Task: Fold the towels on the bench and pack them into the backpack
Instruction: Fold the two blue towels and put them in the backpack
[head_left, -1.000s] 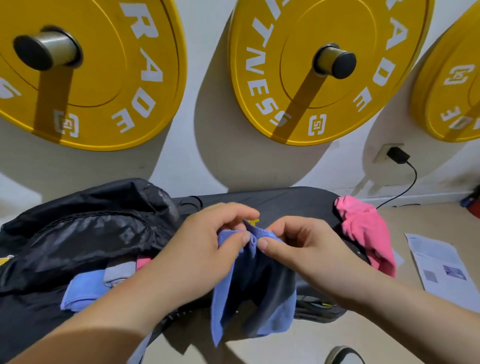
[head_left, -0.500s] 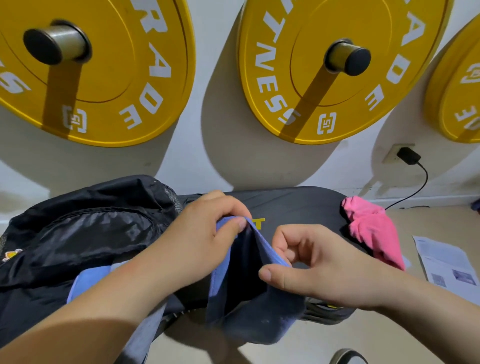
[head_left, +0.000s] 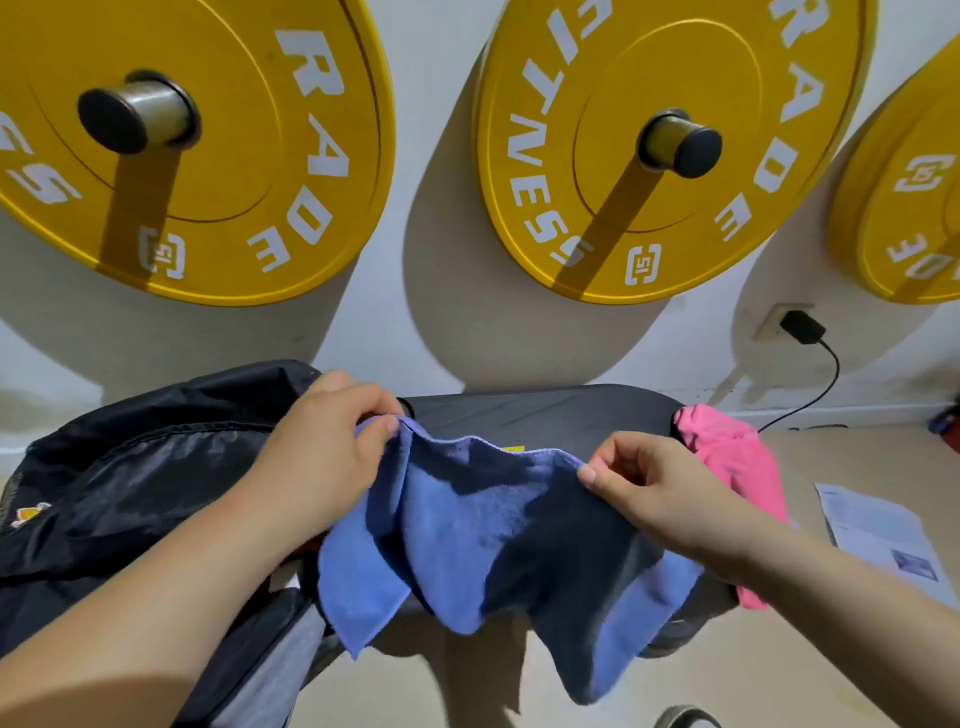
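Blue towel (head_left: 467, 530) held spread over the bench (head_left: 545, 410), beside the backpack (head_left: 145, 467).
Left hand (head_left: 332, 457) pinches its top hem, right hand (head_left: 660, 493) seemingly likewise, well apart; soft, light and limp, it sags between them, so take it by the corners.

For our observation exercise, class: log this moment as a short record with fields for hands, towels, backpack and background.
left hand: pinches blue towel at its top edge
right hand: pinches the same edge, further right
blue towel: unfolded, hanging between the hands
pink towel: crumpled over bench right end
backpack: black, at left
background: yellow weight plates on wall
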